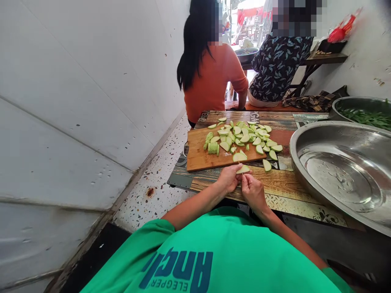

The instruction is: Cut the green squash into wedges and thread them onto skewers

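My left hand is closed on a half-round slice of pale green vegetable, which looks like zucchini, at the table's near edge. Just beside it, my right hand pinches the near end of a thin wooden skewer that runs through this slice. Farther along the skewer's line is another slice, over the front edge of the wooden cutting board. A loose pile of similar slices covers the board's right part and spills onto the table. A short stack of slices stands on the board.
To the right, a large steel basin stands on the patterned table. Behind it is a pot of green vegetables. Two people sit across the table, one in an orange top, one in a dark patterned shirt. A white wall rises left.
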